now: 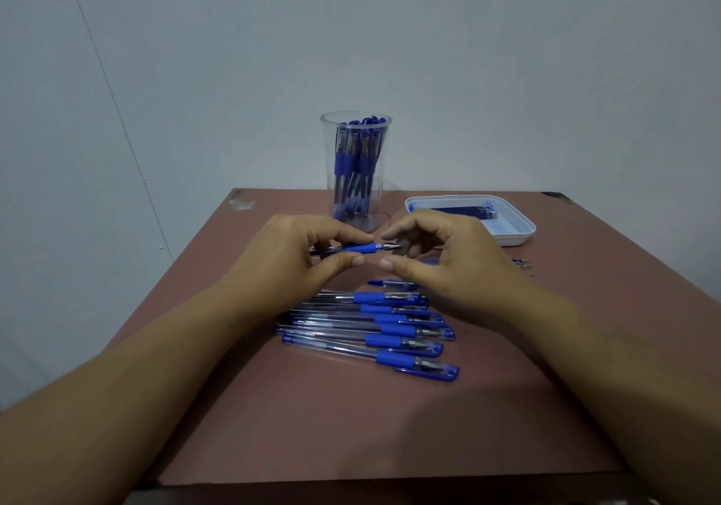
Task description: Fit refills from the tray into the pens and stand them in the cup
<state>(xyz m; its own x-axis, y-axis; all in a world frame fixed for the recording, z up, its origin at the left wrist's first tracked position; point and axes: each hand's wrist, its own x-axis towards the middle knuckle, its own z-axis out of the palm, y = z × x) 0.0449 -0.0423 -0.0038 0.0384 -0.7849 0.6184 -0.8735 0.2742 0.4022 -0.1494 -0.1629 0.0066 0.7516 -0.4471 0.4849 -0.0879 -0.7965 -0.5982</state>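
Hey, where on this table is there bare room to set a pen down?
Widest bare table lies between the forearms, nearer than the pen pile. Another patch sits left of the cup, toward the back left corner. Crowded: the middle, where the left hand grips a pen beside the right hand, and back right by the tray and loose refills.

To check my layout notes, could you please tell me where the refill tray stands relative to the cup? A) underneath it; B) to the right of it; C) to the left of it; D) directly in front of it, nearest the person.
B: the white tray sits on the table to the right of the clear cup, apart from it.
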